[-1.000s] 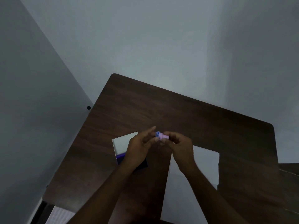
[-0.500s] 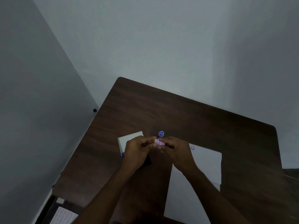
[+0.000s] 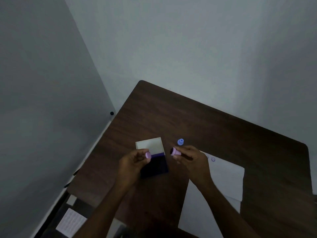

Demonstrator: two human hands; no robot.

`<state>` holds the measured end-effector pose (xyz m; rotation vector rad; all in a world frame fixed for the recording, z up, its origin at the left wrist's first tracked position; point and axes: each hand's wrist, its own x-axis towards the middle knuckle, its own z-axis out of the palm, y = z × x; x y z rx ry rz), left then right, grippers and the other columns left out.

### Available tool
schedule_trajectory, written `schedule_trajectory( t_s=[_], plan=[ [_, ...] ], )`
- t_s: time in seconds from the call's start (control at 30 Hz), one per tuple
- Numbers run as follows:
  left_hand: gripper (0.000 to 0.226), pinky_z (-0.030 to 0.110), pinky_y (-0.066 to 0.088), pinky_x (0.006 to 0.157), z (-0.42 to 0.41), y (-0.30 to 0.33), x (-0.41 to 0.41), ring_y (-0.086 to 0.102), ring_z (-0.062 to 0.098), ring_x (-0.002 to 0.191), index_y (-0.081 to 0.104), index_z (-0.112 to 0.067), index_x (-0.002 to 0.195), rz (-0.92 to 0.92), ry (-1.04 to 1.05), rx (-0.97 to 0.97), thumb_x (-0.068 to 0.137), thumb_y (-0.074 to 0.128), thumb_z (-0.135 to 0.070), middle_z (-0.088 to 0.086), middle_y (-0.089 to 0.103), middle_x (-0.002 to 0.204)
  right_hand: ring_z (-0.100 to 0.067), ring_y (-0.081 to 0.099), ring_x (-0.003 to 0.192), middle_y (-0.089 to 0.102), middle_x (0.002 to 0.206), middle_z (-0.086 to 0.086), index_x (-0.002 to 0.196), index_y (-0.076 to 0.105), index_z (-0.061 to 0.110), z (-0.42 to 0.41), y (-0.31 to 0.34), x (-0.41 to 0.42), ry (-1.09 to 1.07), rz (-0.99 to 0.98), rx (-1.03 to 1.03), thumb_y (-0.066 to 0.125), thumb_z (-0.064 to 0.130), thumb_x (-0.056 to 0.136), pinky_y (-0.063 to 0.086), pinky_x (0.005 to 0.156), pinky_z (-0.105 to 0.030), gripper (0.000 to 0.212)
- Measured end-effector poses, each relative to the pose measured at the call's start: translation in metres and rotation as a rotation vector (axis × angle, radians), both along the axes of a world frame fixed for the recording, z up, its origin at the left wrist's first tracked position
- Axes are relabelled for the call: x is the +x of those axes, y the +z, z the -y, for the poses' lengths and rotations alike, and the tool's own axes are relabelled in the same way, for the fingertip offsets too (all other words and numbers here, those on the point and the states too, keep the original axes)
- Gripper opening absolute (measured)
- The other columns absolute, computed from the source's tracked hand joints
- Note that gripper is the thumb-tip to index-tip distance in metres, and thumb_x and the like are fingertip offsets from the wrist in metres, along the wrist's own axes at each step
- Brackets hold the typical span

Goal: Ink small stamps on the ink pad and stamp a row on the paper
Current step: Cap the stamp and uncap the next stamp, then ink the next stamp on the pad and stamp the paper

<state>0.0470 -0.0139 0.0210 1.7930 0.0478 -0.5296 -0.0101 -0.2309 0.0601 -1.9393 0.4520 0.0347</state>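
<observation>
Writing: no brand, label or legible text can be made out; on the paper only small printed marks are seen, one of them a round purple face-like stamp print (image 3: 213, 159), too small to be read further.

Left hand (image 3: 133, 164): raised above the tabletop (image 3: 188, 117), over the left part of the ink pad; its fingers are pinched around a small purple cap (image 3: 148, 155), whose round end is turned toward the camera.

Ink pad (image 3: 154, 166): laid open on the tabletop toward its left edge; a dark purple inked square is seen nearer the person, with the pale open lid (image 3: 150, 145) lying flat on its far side. The pad's left portion is covered by the left hand.

Blue stamp (image 3: 180, 142): stood upright on the tabletop, just beyond the right hand and to the right of the lid, untouched by either hand.

Right hand (image 3: 192, 160): held above the near-left corner region of the paper, well apart from the left hand; thumb and fingers are closed on the purple stamp (image 3: 175, 152), which is gripped on its side.

Purple stamp: held clear of the tabletop, between the ink pad and the paper; its dark round face is pointed left, toward the cap.

Paper (image 3: 223, 182): a white sheet laid flat on the tabletop to the right of the ink pad, running to the near edge; its far-left corner is hidden by the right hand.
</observation>
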Motion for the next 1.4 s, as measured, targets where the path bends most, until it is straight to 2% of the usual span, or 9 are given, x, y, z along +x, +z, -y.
schedule_trajectory(
  t_s=[0.23, 0.47, 0.67, 0.77, 0.87, 0.97, 1.1, 1.27, 1.4],
  plan=[
    [0.025, 0.010, 0.051, 0.068, -0.049, -0.036, -0.009, 0.067, 0.000, 0.090, 0.071, -0.025, 0.101, 0.021, 0.229, 0.067, 0.079, 0.076, -0.015, -0.008, 0.073, 0.096, 0.001, 0.069, 0.091, 0.074, 0.095, 0.018, 0.099, 0.070, 0.037, -0.014, -0.001, -0.001, -0.042, -0.083, 0.238, 0.072, 0.023, 0.082, 0.053, 0.066, -0.010, 0.022],
    [0.024, 0.014, 0.051, 0.068, -0.063, -0.060, -0.006, 0.064, -0.007, 0.092, 0.069, -0.035, 0.097, 0.012, 0.244, 0.082, 0.077, 0.078, -0.024, -0.013, 0.072, 0.096, -0.006, 0.068, 0.100, 0.074, 0.105, 0.013, 0.103, 0.070, 0.036, -0.019, 0.013, 0.002, 0.071, -0.035, 0.340, 0.074, 0.026, 0.078, 0.054, 0.075, -0.014, 0.026],
    [0.021, 0.041, 0.054, 0.086, -0.067, -0.082, -0.003, 0.064, 0.011, 0.098, 0.073, -0.027, 0.099, 0.148, 0.118, 0.237, 0.079, 0.077, -0.031, -0.008, 0.071, 0.100, -0.011, 0.067, 0.105, 0.072, 0.111, 0.008, 0.106, 0.070, 0.032, -0.025, 0.019, 0.004, 0.059, -0.036, 0.439, 0.074, 0.037, 0.072, 0.056, 0.083, -0.022, 0.035],
    [0.024, 0.039, 0.055, 0.083, -0.069, -0.085, 0.000, 0.064, 0.009, 0.096, 0.075, -0.028, 0.096, 0.230, 0.105, 0.294, 0.076, 0.078, -0.039, -0.010, 0.072, 0.096, -0.012, 0.067, 0.107, 0.072, 0.113, 0.007, 0.107, 0.070, 0.032, -0.029, 0.023, 0.005, 0.068, -0.018, 0.477, 0.075, 0.044, 0.069, 0.055, 0.086, -0.025, 0.041],
    [0.031, 0.036, 0.054, 0.084, -0.071, -0.085, 0.001, 0.063, 0.010, 0.096, 0.073, -0.027, 0.102, 0.279, 0.035, 0.356, 0.073, 0.081, -0.030, -0.009, 0.071, 0.100, -0.015, 0.067, 0.106, 0.072, 0.112, 0.007, 0.107, 0.071, 0.033, -0.033, 0.027, 0.006, 0.074, 0.001, 0.504, 0.074, 0.045, 0.067, 0.055, 0.089, -0.028, 0.042],
    [0.037, 0.036, 0.053, 0.085, -0.065, -0.070, -0.001, 0.059, 0.009, 0.098, 0.069, -0.027, 0.110, 0.259, 0.050, 0.367, 0.075, 0.080, -0.026, -0.005, 0.068, 0.106, -0.017, 0.068, 0.104, 0.073, 0.110, 0.004, 0.105, 0.071, 0.032, -0.036, 0.030, 0.008, 0.071, 0.014, 0.514, 0.075, 0.040, 0.067, 0.056, 0.088, -0.030, 0.039],
    [0.019, 0.041, 0.055, 0.082, -0.037, -0.017, -0.006, 0.063, 0.007, 0.095, 0.071, -0.030, 0.101, 0.333, 0.109, 0.197, 0.084, 0.071, -0.023, -0.010, 0.067, 0.100, -0.024, 0.070, 0.099, 0.073, 0.107, -0.006, 0.111, 0.070, 0.022, -0.037, 0.029, 0.007, 0.082, -0.016, 0.586, 0.068, 0.025, 0.078, 0.057, 0.085, -0.032, 0.033],
    [0.044, 0.019, 0.053, 0.081, -0.002, 0.060, -0.012, 0.063, 0.008, 0.100, 0.072, -0.025, 0.109, 0.435, 0.014, 0.017, 0.071, 0.069, -0.046, -0.010, 0.066, 0.107, -0.026, 0.070, 0.097, 0.073, 0.107, -0.006, 0.111, 0.070, 0.026, -0.039, 0.031, 0.008, 0.135, -0.049, 0.611, 0.063, 0.025, 0.083, 0.056, 0.084, -0.031, 0.028],
    [0.051, 0.043, 0.056, 0.083, 0.011, 0.075, -0.017, 0.064, 0.023, 0.100, 0.073, -0.016, 0.105, 0.459, -0.014, -0.003, 0.069, 0.069, -0.052, 0.004, 0.067, 0.106, -0.025, 0.068, 0.102, 0.072, 0.112, -0.004, 0.113, 0.069, 0.028, -0.040, 0.033, 0.008, 0.199, -0.062, 0.597, 0.065, 0.026, 0.084, 0.056, 0.087, -0.034, 0.030]
  ],
)
